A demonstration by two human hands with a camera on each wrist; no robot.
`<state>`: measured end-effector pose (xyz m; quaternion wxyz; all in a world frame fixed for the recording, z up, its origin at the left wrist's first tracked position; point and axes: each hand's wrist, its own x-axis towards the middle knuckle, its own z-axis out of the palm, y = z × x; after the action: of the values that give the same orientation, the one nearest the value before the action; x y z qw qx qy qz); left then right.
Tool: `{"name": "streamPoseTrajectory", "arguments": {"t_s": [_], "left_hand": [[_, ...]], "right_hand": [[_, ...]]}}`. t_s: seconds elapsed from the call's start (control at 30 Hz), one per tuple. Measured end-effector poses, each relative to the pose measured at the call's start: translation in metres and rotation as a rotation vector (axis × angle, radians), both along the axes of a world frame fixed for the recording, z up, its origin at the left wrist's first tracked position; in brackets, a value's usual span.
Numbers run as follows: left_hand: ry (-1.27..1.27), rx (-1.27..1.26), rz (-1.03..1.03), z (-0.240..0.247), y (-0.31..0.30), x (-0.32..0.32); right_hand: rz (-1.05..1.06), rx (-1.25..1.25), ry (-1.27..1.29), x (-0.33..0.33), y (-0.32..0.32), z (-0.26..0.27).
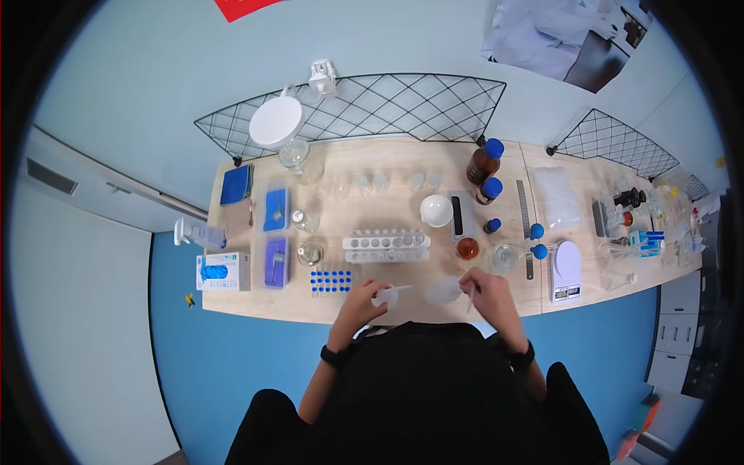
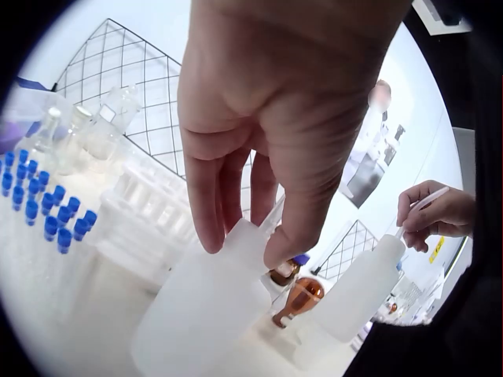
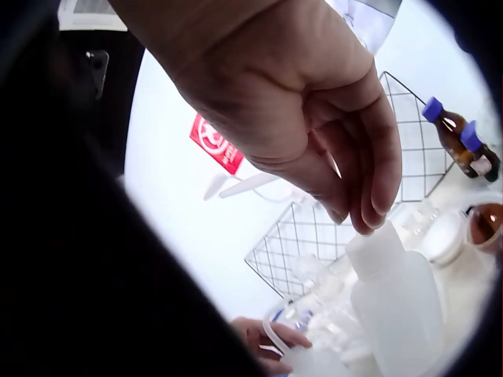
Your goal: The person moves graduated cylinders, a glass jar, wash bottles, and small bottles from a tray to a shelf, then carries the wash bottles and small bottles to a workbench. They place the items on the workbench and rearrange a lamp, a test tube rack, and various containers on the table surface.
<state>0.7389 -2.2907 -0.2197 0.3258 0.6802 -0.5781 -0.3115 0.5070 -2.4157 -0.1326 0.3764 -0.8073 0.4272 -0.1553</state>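
Two translucent white squeeze bottles with thin spouts stand near the table's front edge. My left hand [image 1: 358, 308] pinches the neck and cap of the left bottle [image 2: 200, 306] between thumb and fingers; its spout [image 1: 403, 287] points right in the head view. At the right bottle [image 3: 401, 310], the thumb and fingertips of my right hand [image 1: 493, 304] are closed together at the white cap [image 3: 373, 248]. A pale spout [image 2: 427, 198] slants up by that hand in the left wrist view. The bottles are apart.
Behind the bottles is a white tube rack [image 1: 386, 246], with blue-capped vials [image 1: 331, 281] to its left. An amber flask [image 1: 467, 248], a clear beaker [image 1: 504, 257] and a white scale [image 1: 566, 271] stand to the right. Wire grids [image 1: 372, 105] line the back.
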Motion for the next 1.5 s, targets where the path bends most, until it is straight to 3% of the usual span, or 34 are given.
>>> {"name": "streamPoseTrajectory", "arguments": {"t_s": [0.2,0.27,0.37,0.53,0.77,0.87,1.07,1.5], "left_hand": [[0.03,-0.089,0.033,0.094,-0.04,0.027],[-0.033,-0.259,-0.017,0.114,-0.071,0.039],[-0.047,-0.239,-0.062,0.124,-0.124,0.055],[-0.106,-0.268,-0.158,0.09,-0.22,0.093],[-0.073,-0.179,-0.202,0.028,-0.31,0.121],[-0.051,-0.055,-0.244,-0.005,-0.326,0.124],[-0.079,-0.035,-0.31,-0.043,-0.335,0.123],[-0.03,-0.024,-0.309,-0.048,-0.338,0.119]], "right_hand": [[-0.095,-0.143,-0.112,0.023,-0.061,0.039],[-0.118,-0.186,-0.126,0.037,-0.093,0.045],[-0.084,-0.415,-0.243,0.066,-0.143,0.026],[-0.039,-0.542,-0.241,0.109,-0.22,-0.023],[-0.078,-0.431,-0.092,0.147,-0.27,-0.09],[-0.062,-0.408,-0.026,0.15,-0.273,-0.109],[-0.014,-0.367,0.066,0.148,-0.27,-0.137],[0.046,-0.384,0.087,0.143,-0.264,-0.136]]}}
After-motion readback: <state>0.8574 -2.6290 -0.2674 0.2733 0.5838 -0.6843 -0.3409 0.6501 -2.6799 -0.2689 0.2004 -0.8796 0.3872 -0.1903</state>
